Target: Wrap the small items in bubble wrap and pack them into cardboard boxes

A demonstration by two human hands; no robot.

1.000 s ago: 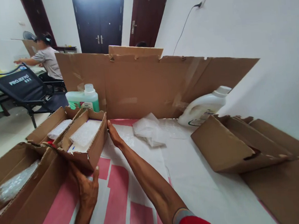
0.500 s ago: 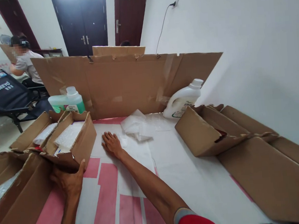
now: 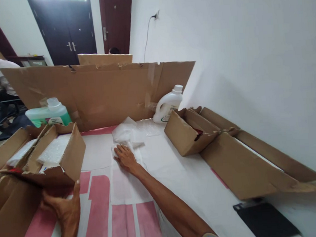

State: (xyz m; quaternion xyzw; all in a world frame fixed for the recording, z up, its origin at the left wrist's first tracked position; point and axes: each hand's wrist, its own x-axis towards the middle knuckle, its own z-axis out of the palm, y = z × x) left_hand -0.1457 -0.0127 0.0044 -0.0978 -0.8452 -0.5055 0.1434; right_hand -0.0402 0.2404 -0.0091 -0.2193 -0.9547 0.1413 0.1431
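My left hand [image 3: 63,206] is at the near end of a cardboard box [image 3: 75,152], thumb and fingers apart. Its thumb reaches the box's lower edge, and some fingertips are hidden in shadow beneath the box's front. In that box lies a bubble-wrapped white item [image 3: 53,150]. My right hand [image 3: 125,157] rests flat, palm down, on a thin clear plastic piece on the table, its fingers stretched out. Just beyond it lies a crumpled sheet of translucent plastic [image 3: 128,131].
A cardboard panel [image 3: 109,93] stands across the back, with a green liquid bottle [image 3: 52,114] and white jug [image 3: 166,107] before it. Cardboard boxes [image 3: 241,166] line the right. A black flat item [image 3: 267,219] lies nearer. Someone [image 3: 0,74] sits far left.
The view has turned right, so the scene sits further left. My right hand has slid right, away from the left box, and closer to the crumpled plastic. The black item now shows more.
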